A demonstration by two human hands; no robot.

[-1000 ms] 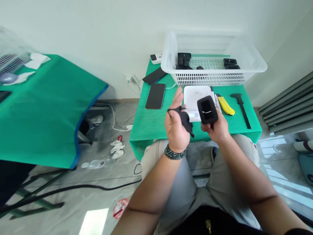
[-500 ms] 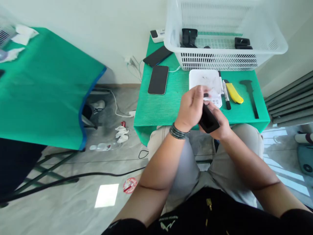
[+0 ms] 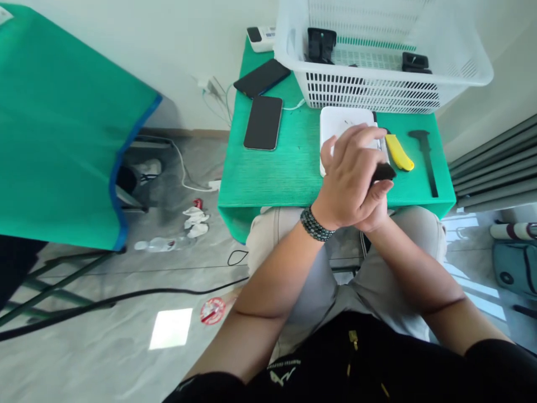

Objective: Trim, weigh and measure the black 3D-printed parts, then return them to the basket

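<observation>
The left grip (image 3: 350, 182) partly hides the black piece (image 3: 385, 172).

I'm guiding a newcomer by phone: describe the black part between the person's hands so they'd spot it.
Find the white slotted plastic basket on the green-covered table. Nearer the camera, the bare left hand lies over the right hand, with the end of the black part showing between them. Other black parts sit in the basket; this one is between hands.

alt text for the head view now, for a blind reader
A person's bare left hand lies over the mostly hidden right hand, a dark piece showing between them, at a green-covered table. Around them are a flat white device, a yellow-handled tool, a black caliper, two black phones and a white perforated plastic basket holding black parts.
</observation>
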